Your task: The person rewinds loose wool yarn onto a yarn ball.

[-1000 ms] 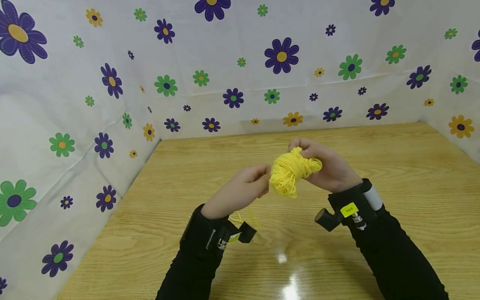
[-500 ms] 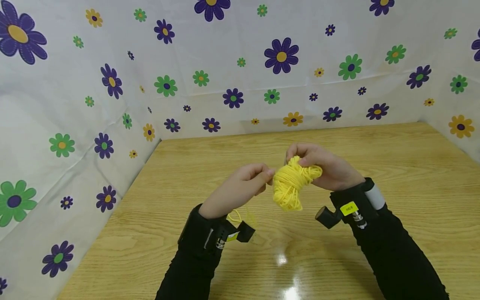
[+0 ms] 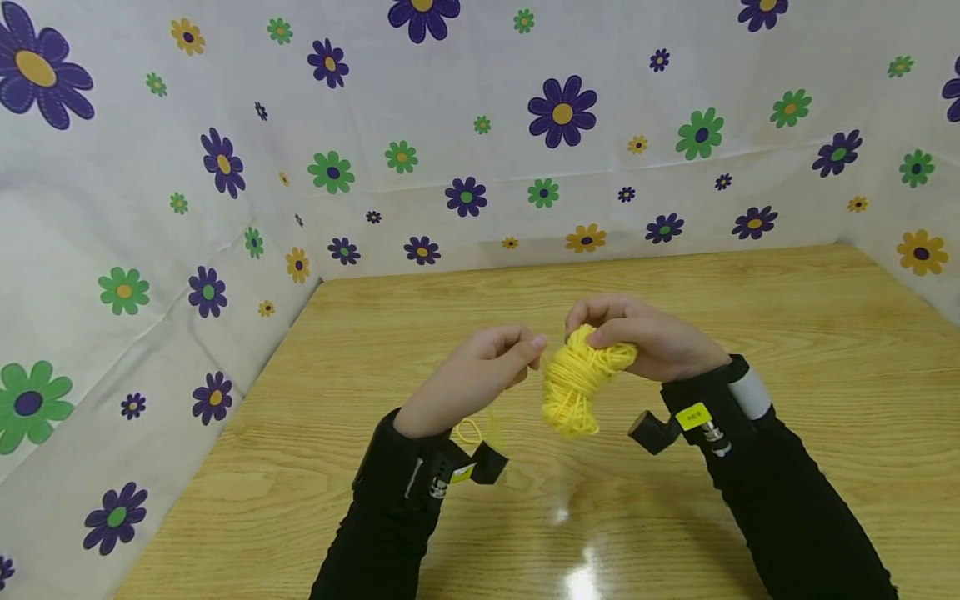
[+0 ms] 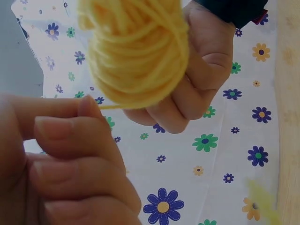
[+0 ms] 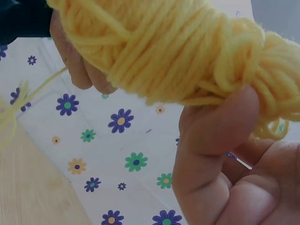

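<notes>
A bundle of yellow yarn [image 3: 577,383] hangs in the air above the table, gripped near its top by my right hand [image 3: 648,337]. In the right wrist view, the thumb [image 5: 234,117] presses against the wound strands of the yarn [image 5: 164,51]. Just left of the bundle, my left hand [image 3: 480,371] pinches a single strand between thumb and index finger. That strand [image 4: 111,107] runs taut from the fingertips to the bundle in the left wrist view. Below the left hand dangles a loose yarn tail [image 3: 468,431], partly hidden by the wrist camera.
Beneath both hands lies a wood-grain table [image 3: 360,350]. A white flower-print cloth [image 3: 450,100] stands behind it and along both sides. Each wrist bears a black camera mount, the left one [image 3: 487,462] close to the loose yarn.
The yarn bundle has turned and lowered in my right hand, its lower end now pointing further down. The right hand has dropped slightly, while the left hand has stayed almost in place.
</notes>
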A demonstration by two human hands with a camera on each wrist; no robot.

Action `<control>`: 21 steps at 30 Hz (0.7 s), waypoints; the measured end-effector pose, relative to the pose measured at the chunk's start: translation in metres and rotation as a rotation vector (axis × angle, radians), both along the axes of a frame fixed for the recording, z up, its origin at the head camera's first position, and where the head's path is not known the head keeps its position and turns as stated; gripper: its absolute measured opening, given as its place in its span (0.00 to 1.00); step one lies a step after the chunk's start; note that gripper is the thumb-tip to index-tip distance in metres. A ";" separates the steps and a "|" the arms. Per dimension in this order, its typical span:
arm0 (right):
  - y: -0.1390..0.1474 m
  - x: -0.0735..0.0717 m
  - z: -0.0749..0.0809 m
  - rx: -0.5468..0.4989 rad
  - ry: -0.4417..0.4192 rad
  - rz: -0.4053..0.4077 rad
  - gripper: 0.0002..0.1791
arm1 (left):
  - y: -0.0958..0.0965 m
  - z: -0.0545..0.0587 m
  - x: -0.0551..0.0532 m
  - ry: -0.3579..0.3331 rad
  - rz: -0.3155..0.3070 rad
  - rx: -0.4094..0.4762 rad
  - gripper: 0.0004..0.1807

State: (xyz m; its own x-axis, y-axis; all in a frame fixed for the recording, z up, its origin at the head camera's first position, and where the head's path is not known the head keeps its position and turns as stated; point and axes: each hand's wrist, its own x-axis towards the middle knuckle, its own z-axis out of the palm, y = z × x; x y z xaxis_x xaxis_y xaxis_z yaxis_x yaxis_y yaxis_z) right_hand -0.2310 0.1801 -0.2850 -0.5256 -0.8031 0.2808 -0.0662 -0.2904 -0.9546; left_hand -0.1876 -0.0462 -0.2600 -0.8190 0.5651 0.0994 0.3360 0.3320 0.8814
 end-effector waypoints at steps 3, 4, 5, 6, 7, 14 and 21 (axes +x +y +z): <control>0.000 -0.001 0.000 0.037 -0.002 -0.024 0.10 | 0.000 0.002 0.001 0.003 -0.003 0.008 0.16; 0.000 -0.001 0.000 0.050 -0.002 -0.028 0.10 | 0.000 0.002 0.002 0.002 -0.004 0.010 0.16; 0.000 -0.001 0.000 0.063 -0.001 -0.031 0.10 | 0.000 0.002 0.002 0.002 -0.005 0.012 0.16; -0.001 -0.001 0.000 0.076 0.000 -0.033 0.10 | -0.001 0.003 0.002 0.003 -0.005 0.012 0.16; -0.001 -0.001 0.000 0.087 0.007 -0.034 0.10 | -0.001 0.003 0.002 0.003 -0.005 0.012 0.16; -0.002 0.001 0.001 0.155 0.027 -0.049 0.09 | -0.002 0.004 0.003 0.003 -0.006 0.006 0.17; -0.006 0.002 0.002 0.234 0.045 -0.092 0.07 | -0.002 0.003 0.003 0.027 -0.010 -0.004 0.16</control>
